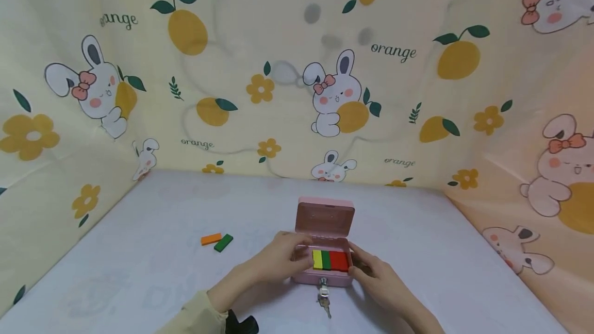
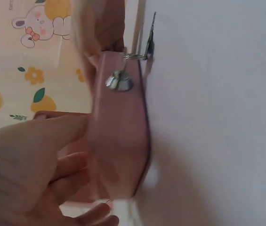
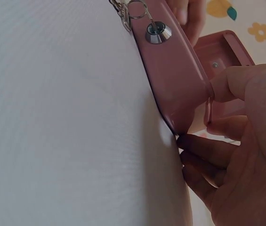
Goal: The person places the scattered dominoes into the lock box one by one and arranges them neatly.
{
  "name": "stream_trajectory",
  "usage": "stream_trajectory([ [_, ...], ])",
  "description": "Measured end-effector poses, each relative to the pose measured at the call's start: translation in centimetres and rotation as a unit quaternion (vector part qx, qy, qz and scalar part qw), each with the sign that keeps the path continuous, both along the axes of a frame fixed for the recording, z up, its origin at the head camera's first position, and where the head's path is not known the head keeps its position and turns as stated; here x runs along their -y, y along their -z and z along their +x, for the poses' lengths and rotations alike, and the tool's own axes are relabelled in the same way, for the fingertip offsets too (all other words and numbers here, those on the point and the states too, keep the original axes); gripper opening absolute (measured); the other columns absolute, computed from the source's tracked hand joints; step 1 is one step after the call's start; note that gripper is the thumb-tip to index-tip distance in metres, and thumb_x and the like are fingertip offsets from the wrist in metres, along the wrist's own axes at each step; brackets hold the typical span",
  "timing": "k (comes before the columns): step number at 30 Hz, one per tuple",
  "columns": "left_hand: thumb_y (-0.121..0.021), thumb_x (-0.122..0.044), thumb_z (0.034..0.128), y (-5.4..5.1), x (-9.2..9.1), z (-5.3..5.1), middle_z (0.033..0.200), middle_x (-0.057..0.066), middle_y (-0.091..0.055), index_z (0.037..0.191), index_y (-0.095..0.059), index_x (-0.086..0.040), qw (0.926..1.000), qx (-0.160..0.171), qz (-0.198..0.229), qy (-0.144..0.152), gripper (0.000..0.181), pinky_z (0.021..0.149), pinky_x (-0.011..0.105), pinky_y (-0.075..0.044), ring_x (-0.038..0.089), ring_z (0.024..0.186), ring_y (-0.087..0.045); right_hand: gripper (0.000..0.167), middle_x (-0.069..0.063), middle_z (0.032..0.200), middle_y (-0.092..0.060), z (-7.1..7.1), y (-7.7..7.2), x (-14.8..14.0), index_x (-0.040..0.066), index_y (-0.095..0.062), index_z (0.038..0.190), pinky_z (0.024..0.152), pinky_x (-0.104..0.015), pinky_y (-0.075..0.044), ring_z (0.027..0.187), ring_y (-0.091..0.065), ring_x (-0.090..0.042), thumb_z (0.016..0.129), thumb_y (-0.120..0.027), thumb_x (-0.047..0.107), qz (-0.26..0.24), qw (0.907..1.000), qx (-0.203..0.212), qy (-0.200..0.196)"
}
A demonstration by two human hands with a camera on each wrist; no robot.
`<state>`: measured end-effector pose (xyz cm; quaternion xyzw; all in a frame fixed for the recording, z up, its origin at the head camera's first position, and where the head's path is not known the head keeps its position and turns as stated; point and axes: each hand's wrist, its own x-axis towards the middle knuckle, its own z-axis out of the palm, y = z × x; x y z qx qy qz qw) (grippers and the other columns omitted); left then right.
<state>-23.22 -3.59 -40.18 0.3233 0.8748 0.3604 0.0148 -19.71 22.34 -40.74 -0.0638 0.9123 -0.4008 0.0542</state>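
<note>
A pink metal cash box (image 1: pixel 322 278) stands on the table with its lid (image 1: pixel 325 219) raised. Inside lie a yellow block (image 1: pixel 317 260), a green block (image 1: pixel 326 260) and red blocks (image 1: pixel 339 261), side by side. Keys (image 1: pixel 324 300) hang from the front lock (image 3: pixel 158 32). My left hand (image 1: pixel 280 257) reaches over the box's left side, thumb and index finger inside, close to the yellow block; what their tips touch is hidden. At the right side, my right hand (image 1: pixel 378 280) holds the box, thumb at the front rim and other fingers along the side wall.
An orange block (image 1: pixel 211 239) and another green block (image 1: pixel 224 243) lie on the white table (image 1: pixel 139 272) left of the box. A black object (image 1: pixel 241 323) shows beside the left sleeve. Patterned cloth (image 1: pixel 278 30) surrounds the table's back and sides.
</note>
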Motion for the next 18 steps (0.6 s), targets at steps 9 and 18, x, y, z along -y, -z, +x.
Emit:
stream_trajectory([
  [9,-0.075,-0.024,0.0890,-1.9,6.3,-0.5,0.112,-0.008,-0.068,0.115,-0.069,-0.014,0.9982,-0.040,0.038,0.022,0.028,0.086,0.037,-0.052,0.018,0.103,-0.061,0.061,-0.014,0.140,-0.053,0.3,0.2,-0.1,0.015,-0.040,0.151,0.100,-0.061,-0.038,0.128,-0.048,-0.036,0.095,-0.065,0.023,-0.005,0.9997,0.021,0.012],
  [18,-0.085,-0.023,0.0768,-1.6,15.8,-3.3,0.114,0.003,-0.066,0.113,-0.070,-0.013,0.9987,0.028,0.012,-0.040,0.040,0.087,0.044,-0.051,0.031,0.108,-0.057,0.061,-0.012,0.141,-0.052,0.1,-0.1,0.3,0.016,-0.040,0.151,0.100,-0.060,-0.038,0.128,-0.049,-0.034,0.095,-0.064,0.019,-0.001,0.9999,0.011,0.008],
])
